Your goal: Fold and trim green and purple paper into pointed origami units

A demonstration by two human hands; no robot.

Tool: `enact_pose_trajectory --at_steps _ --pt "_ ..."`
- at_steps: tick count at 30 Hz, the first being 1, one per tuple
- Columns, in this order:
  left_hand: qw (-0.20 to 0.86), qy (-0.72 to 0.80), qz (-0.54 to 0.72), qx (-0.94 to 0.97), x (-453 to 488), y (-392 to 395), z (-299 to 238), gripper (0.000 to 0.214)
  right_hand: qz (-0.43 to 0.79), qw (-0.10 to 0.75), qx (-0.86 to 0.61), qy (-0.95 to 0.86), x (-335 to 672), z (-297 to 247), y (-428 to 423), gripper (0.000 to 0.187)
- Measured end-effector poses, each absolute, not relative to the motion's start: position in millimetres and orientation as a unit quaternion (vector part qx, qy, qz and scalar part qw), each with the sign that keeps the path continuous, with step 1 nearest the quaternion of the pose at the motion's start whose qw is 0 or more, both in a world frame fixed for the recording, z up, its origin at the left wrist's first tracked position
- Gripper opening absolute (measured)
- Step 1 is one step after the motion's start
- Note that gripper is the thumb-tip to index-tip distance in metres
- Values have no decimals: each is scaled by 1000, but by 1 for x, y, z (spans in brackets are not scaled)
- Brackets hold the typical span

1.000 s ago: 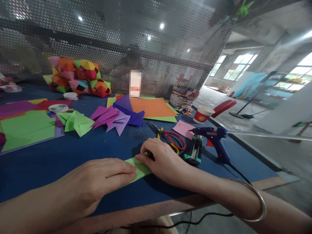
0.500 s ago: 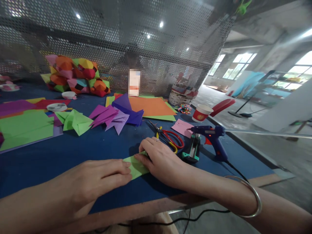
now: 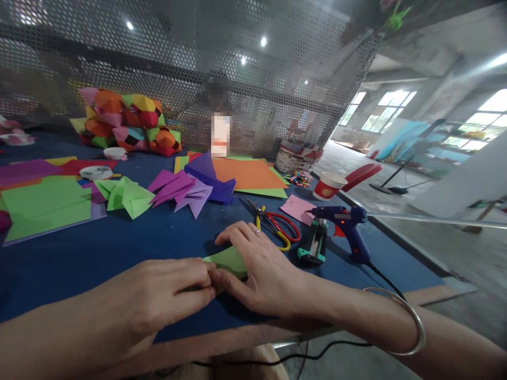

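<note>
A small folded piece of green paper (image 3: 229,260) lies on the blue table (image 3: 119,248) near its front edge. My left hand (image 3: 158,298) rests over the paper's left end, fingers curled and pressed down on it. My right hand (image 3: 257,269) covers the right side, thumb pinching the paper's lower edge, fingers arched above it. A silver bangle (image 3: 400,322) sits on my right forearm. Most of the paper is hidden under the two hands.
Red-handled scissors (image 3: 277,227), a green tool (image 3: 315,245) and a blue glue gun (image 3: 348,224) with its cord lie right of my hands. Folded green (image 3: 127,195) and purple (image 3: 186,190) papers, flat coloured sheets (image 3: 245,174), a red cup (image 3: 328,186) and a colourful paper pile (image 3: 127,124) sit farther back.
My right hand has lifted its fingers and slid its thumb under the paper's near edge. The green paper is folded up shorter. My left fingers have curled in closer to the right hand.
</note>
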State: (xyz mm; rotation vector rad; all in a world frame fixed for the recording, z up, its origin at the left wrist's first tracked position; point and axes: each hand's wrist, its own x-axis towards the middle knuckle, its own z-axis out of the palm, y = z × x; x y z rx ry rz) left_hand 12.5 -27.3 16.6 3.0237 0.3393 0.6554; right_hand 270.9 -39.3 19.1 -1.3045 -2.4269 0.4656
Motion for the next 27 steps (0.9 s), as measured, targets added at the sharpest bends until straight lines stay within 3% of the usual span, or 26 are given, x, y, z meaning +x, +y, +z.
enact_pose_trajectory --at_steps 7,12,18,21,27 --pt "-5 90 234 968 9 -23 14 64 180 167 -444 -862 280 20 -41 56" --pt "3 83 218 972 0 -20 5 68 194 187 -435 -859 294 16 -44 55" --pt "53 74 167 982 -22 -15 -14 93 198 193 -417 -866 305 11 -45 56" --pt "60 132 204 968 -37 -20 -29 109 190 193 -414 -869 306 8 -44 56" --pt "51 174 196 964 -60 -38 -36 112 177 184 -414 -874 306 6 -45 55"
